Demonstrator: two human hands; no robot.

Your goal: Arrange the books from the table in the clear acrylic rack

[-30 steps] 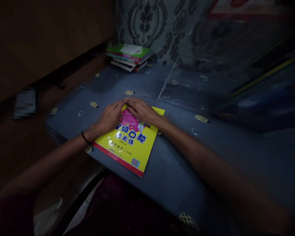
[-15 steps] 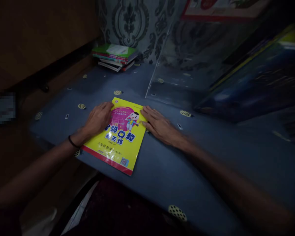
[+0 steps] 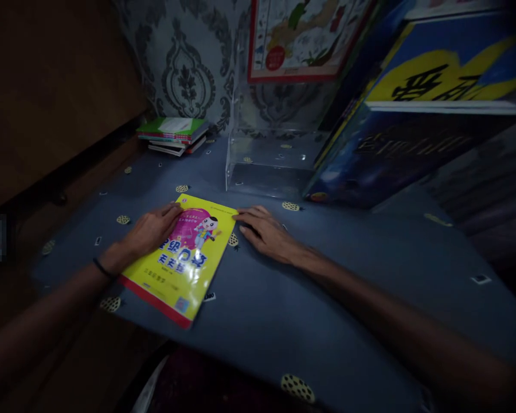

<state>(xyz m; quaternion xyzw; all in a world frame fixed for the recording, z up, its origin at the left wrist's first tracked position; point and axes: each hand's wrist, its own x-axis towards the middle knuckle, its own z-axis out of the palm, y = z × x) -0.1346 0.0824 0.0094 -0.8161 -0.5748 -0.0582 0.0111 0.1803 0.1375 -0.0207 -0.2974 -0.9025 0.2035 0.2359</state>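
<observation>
A yellow workbook with a red bottom strip, a cartoon child and blue Chinese lettering lies closed and tilted on the table. Across its left edge rests my left hand, open, fingers laid flat toward the upper left corner and covering part of the cover. My right hand is open at the upper right corner, its fingertips touching the cover edge while the thumb is apart from the book. A dark band circles my left wrist.
Behind the workbook stands a clear acrylic rack, with large upright books at its right. A stack of thin books lies at the back left. The table has a blue-grey pineapple-print cover. A red-framed picture is above.
The view has turned up and to the right, so more of the rack and upright books shows. My right thumb has come off the workbook's right edge; my left hand stays on it.
</observation>
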